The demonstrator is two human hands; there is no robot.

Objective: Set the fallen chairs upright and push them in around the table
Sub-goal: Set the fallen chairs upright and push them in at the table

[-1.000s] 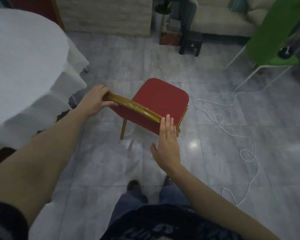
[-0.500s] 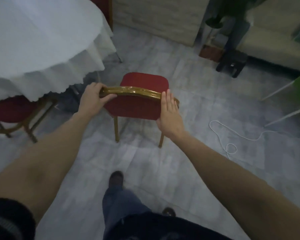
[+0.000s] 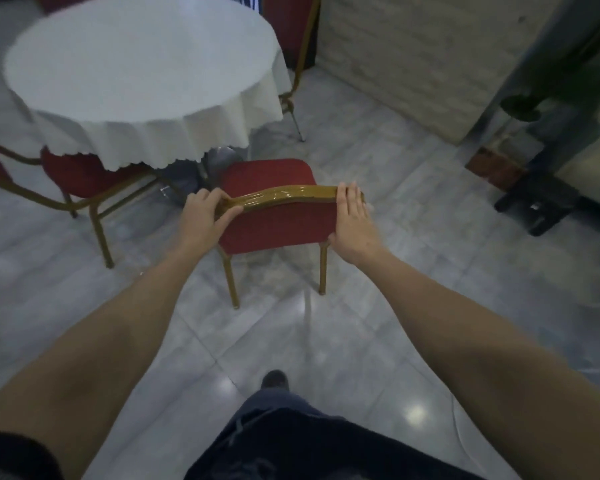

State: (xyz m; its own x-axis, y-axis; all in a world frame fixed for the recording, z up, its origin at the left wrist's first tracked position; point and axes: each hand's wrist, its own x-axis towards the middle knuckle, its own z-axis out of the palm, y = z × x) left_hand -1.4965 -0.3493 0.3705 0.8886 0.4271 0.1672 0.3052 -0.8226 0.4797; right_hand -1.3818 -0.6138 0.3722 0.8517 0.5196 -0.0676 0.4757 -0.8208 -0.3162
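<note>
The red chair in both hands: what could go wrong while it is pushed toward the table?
The red chair may catch the hanging tablecloth and drag it. The right hand lies flat on its top rail while the left hand grips it, so the push may twist the chair.

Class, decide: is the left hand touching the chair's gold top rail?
Touching. The head view shows the left hand gripping the gold top rail at its end.

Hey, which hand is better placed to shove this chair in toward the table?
Probably the right hand: it lies open, fingers straight, against the back of the chair. The left hand grips the top rail's end, better suited to steering toward the table.
</note>
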